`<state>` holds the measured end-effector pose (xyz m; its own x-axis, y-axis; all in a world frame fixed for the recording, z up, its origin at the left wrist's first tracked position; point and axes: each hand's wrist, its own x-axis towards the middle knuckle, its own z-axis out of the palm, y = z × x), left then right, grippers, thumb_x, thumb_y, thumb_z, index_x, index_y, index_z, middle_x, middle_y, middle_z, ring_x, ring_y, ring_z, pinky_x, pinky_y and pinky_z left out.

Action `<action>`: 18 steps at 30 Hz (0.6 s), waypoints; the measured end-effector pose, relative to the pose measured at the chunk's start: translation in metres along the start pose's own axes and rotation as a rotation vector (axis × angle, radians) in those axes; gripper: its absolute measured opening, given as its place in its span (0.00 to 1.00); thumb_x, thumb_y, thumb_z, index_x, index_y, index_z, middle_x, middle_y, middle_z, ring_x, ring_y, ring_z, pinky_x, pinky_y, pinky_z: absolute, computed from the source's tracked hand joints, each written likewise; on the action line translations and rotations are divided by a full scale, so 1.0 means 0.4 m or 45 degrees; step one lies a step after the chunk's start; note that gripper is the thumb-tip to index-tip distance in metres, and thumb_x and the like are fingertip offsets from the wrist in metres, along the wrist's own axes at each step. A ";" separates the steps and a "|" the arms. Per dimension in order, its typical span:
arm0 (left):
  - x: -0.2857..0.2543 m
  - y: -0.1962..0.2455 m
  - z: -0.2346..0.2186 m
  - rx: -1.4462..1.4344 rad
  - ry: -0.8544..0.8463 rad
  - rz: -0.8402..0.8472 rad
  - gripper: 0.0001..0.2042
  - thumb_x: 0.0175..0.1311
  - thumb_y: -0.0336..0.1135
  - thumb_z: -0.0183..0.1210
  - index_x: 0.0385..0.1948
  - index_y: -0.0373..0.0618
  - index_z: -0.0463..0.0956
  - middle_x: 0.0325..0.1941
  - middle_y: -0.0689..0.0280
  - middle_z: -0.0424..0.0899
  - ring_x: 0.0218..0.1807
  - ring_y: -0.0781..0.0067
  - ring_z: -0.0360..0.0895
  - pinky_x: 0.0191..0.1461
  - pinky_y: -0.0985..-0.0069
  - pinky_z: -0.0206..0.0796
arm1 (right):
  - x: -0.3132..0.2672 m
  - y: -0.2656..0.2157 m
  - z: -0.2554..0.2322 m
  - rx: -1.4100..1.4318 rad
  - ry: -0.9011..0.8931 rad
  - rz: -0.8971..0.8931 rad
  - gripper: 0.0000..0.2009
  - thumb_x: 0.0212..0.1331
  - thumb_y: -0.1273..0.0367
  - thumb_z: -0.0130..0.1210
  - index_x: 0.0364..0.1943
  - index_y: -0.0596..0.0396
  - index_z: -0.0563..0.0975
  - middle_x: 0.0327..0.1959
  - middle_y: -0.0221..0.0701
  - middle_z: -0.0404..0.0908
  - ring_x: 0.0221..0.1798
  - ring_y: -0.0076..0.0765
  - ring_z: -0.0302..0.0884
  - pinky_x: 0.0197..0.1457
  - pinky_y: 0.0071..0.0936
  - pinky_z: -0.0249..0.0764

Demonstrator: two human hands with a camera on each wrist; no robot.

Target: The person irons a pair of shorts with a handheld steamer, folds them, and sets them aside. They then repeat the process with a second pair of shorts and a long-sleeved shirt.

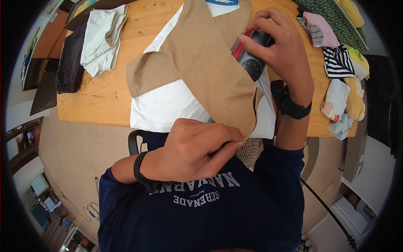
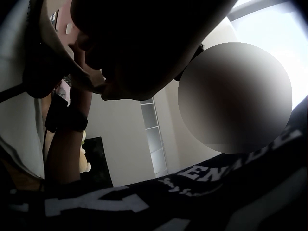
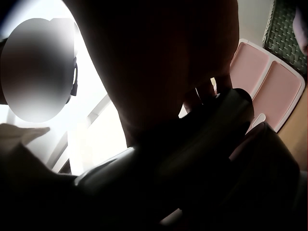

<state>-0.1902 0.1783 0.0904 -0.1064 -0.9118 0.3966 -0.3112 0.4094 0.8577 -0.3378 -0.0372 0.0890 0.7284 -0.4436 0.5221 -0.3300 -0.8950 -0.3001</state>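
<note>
A white garment [image 1: 163, 109] with tan parts [image 1: 205, 63] lies over the table's front edge. My left hand [image 1: 197, 147] pinches the lower corner of a tan part between thumb and fingers; in the left wrist view this hand [image 2: 139, 48] is a dark shape. At the garment's right side, my right hand [image 1: 279, 46] curls its fingers and thumb round a grey and black device [image 1: 253, 63] with a dial and a red strip. In the right wrist view the hand [image 3: 168, 62] is dark above the glossy device [image 3: 211, 120]; its fingertips are mostly hidden there.
Dark trousers [image 1: 70, 63] and white shorts [image 1: 103, 40] lie on the wooden table [image 1: 136, 25] at left. At right are a pink cloth [image 1: 321, 29], a striped cloth [image 1: 338, 62], other small items and a green woven basket [image 1: 336, 21]. A pink tray [image 3: 279, 91] shows in the right wrist view.
</note>
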 end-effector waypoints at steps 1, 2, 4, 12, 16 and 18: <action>0.001 0.003 -0.006 -0.017 -0.006 -0.059 0.07 0.53 0.20 0.71 0.33 0.36 0.84 0.11 0.73 0.68 0.11 0.79 0.64 0.17 0.78 0.51 | 0.003 -0.011 0.000 -0.007 -0.008 -0.013 0.12 0.51 0.65 0.71 0.35 0.57 0.82 0.38 0.33 0.79 0.42 0.40 0.78 0.46 0.30 0.73; -0.002 0.003 -0.008 -0.024 0.008 -0.058 0.07 0.53 0.20 0.71 0.33 0.36 0.84 0.11 0.73 0.68 0.11 0.79 0.64 0.17 0.78 0.51 | 0.002 -0.026 0.001 -0.147 0.103 0.006 0.13 0.51 0.65 0.71 0.37 0.56 0.83 0.38 0.33 0.79 0.42 0.41 0.78 0.46 0.31 0.73; -0.005 -0.004 -0.013 -0.068 0.078 -0.059 0.07 0.54 0.20 0.71 0.34 0.37 0.84 0.10 0.76 0.60 0.11 0.83 0.57 0.18 0.78 0.44 | -0.009 -0.042 0.004 -0.288 0.207 0.010 0.14 0.51 0.65 0.72 0.39 0.55 0.83 0.39 0.33 0.79 0.42 0.42 0.78 0.46 0.31 0.73; -0.005 -0.018 -0.060 -0.253 0.251 -0.116 0.07 0.55 0.19 0.70 0.35 0.37 0.84 0.09 0.77 0.59 0.12 0.88 0.52 0.19 0.80 0.39 | -0.158 -0.178 -0.043 0.551 0.196 1.284 0.24 0.67 0.66 0.62 0.64 0.60 0.70 0.31 0.31 0.80 0.33 0.28 0.78 0.33 0.27 0.73; -0.012 -0.022 -0.069 -0.264 0.233 -0.125 0.07 0.55 0.19 0.70 0.35 0.36 0.84 0.10 0.77 0.60 0.13 0.90 0.53 0.19 0.81 0.39 | -0.207 -0.233 0.006 0.962 0.067 1.339 0.36 0.72 0.70 0.55 0.77 0.60 0.49 0.41 0.38 0.83 0.42 0.28 0.82 0.42 0.27 0.78; -0.019 -0.025 -0.077 -0.257 0.211 -0.108 0.07 0.55 0.19 0.70 0.35 0.36 0.84 0.10 0.77 0.61 0.13 0.90 0.53 0.19 0.82 0.39 | -0.209 -0.249 0.045 1.207 0.174 1.292 0.42 0.71 0.72 0.54 0.79 0.55 0.37 0.50 0.45 0.81 0.49 0.34 0.83 0.51 0.31 0.79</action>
<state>-0.1571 0.1823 0.0890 0.0730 -0.9323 0.3543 -0.1159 0.3449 0.9315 -0.3549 0.0899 0.0608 0.3374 -0.9220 -0.1900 -0.1047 0.1638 -0.9809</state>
